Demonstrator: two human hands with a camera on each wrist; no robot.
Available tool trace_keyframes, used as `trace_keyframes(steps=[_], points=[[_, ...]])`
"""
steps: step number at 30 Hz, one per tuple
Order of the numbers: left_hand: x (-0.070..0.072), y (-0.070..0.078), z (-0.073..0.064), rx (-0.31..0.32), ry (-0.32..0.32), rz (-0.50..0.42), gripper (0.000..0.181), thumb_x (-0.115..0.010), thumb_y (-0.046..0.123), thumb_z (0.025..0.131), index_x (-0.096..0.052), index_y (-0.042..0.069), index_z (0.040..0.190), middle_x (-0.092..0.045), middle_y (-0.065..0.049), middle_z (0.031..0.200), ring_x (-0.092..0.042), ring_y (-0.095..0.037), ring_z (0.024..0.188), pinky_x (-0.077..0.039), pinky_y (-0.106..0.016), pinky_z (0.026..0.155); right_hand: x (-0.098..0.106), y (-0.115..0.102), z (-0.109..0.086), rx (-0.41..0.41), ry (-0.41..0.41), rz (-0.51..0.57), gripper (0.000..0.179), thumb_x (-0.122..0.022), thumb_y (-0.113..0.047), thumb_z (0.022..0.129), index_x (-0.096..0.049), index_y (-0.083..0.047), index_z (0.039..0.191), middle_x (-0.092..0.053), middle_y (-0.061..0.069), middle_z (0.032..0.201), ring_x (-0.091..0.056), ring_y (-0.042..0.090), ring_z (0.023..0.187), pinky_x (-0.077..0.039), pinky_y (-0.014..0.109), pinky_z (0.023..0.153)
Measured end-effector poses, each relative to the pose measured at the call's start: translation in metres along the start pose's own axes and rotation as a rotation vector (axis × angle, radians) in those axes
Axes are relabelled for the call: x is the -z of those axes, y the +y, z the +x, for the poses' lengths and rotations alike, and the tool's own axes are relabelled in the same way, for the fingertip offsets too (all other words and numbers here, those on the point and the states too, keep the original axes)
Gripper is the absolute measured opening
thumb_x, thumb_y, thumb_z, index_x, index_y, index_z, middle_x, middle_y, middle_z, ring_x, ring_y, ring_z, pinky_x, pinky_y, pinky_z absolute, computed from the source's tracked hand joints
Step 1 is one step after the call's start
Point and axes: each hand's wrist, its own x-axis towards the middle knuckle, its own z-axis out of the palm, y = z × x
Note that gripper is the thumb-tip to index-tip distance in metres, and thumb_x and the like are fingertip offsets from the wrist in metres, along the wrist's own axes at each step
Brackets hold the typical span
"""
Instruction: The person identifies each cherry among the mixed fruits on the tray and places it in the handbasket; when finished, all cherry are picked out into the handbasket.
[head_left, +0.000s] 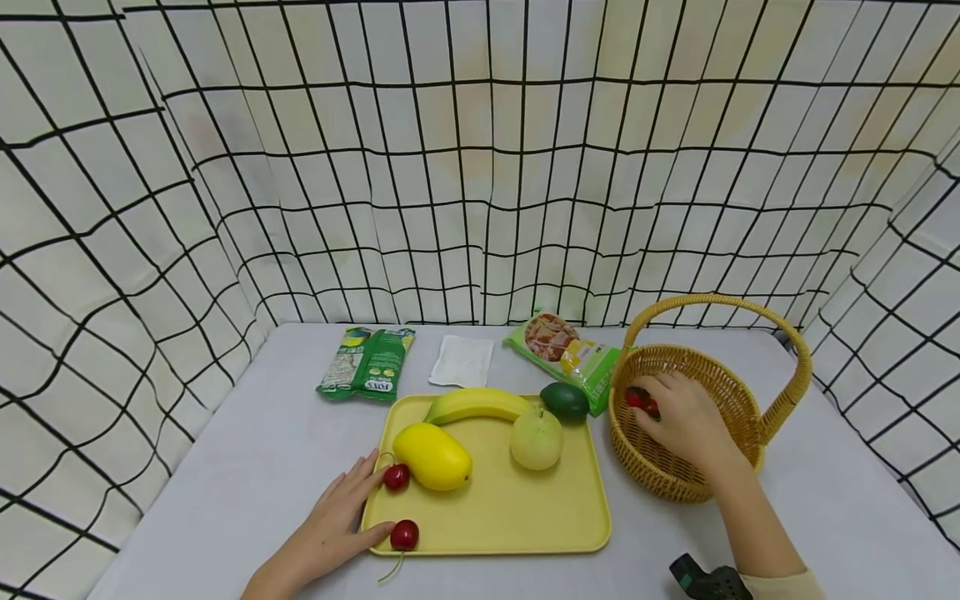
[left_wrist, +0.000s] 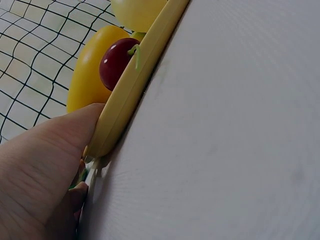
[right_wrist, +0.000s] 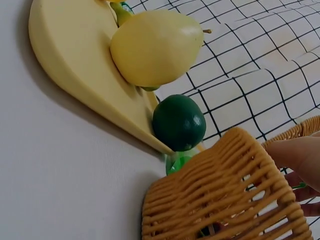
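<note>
My left hand (head_left: 337,521) lies at the left edge of the yellow tray (head_left: 525,521), fingers spread, its thumb against the rim in the left wrist view. One cherry (head_left: 396,477) is by its fingertips and another cherry (head_left: 404,535) by its thumb tip. A yellow mango (head_left: 432,457), a banana (head_left: 480,405), a pale green pear (head_left: 536,438) and a dark green avocado (head_left: 565,402) are on the tray. My right hand (head_left: 686,417) reaches into the wicker basket (head_left: 622,454), pinching a small dark red fruit (head_left: 637,400), partly hidden by the fingers.
Behind the tray lie a green snack packet (head_left: 367,363), a white square packet (head_left: 462,361) and a green bag with a food picture (head_left: 562,350). The basket's tall handle (head_left: 720,298) arches over it. Black netting (head_left: 487,204) over white cloth surrounds the table.
</note>
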Motion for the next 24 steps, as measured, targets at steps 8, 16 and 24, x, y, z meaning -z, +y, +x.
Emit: trace_keyframes(steps=[8, 16, 24], points=[[0.001, 0.0, 0.0, 0.007, -0.013, 0.001, 0.085, -0.058, 0.061, 0.078, -0.04, 0.004, 0.138, -0.017, -0.009, 0.151, -0.015, -0.031, 0.137, -0.01, -0.052, 0.108, 0.002, 0.008, -0.005, -0.041, -0.041, -0.013, 0.034, -0.071, -0.019, 0.076, -0.062, -0.006, 0.106, -0.064, 0.012, 0.094, -0.056, 0.031, 0.089, -0.046, 0.049, 0.075], [0.001, 0.001, -0.001, -0.02, 0.004, 0.011, 0.082, -0.058, 0.06, 0.079, -0.043, 0.003, 0.136, -0.019, -0.011, 0.15, -0.018, -0.033, 0.136, -0.011, -0.053, 0.108, 0.003, 0.02, -0.012, -0.116, -0.094, -0.019, 0.038, -0.07, -0.02, 0.078, -0.061, -0.004, 0.111, -0.063, 0.014, 0.096, -0.056, 0.033, 0.092, -0.046, 0.051, 0.078], [0.001, 0.001, 0.0, -0.004, 0.001, 0.005, 0.084, -0.059, 0.061, 0.077, -0.043, 0.003, 0.136, -0.02, -0.01, 0.15, -0.018, -0.032, 0.136, -0.011, -0.051, 0.108, 0.007, 0.034, -0.018, -0.134, -0.118, -0.04, 0.038, -0.07, -0.02, 0.078, -0.06, -0.001, 0.11, -0.063, 0.019, 0.1, -0.056, 0.038, 0.095, -0.046, 0.053, 0.08]])
